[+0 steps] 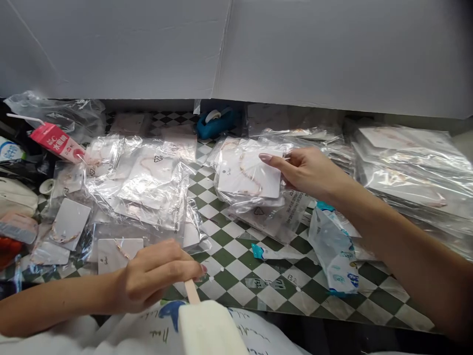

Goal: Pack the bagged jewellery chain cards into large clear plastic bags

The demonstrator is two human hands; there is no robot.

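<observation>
My left hand (155,276) is closed around the wooden stick of a white ice pop (210,328), which hangs near the bottom edge, close to me. My right hand (306,170) reaches out over the table and pinches the right edge of a white jewellery card in a clear plastic sleeve (247,175); a thin chain lies across the card. That card lies on top of a small heap of similar bagged cards. More bagged cards (148,180) are spread to the left of it.
A green-and-white checkered cloth (229,256) covers the table. An empty blue-and-white wrapper (334,251) lies under my right forearm. Stacks of bagged cards (406,167) fill the right. A blue tape dispenser (216,121) and a red drink carton (55,140) sit at the back.
</observation>
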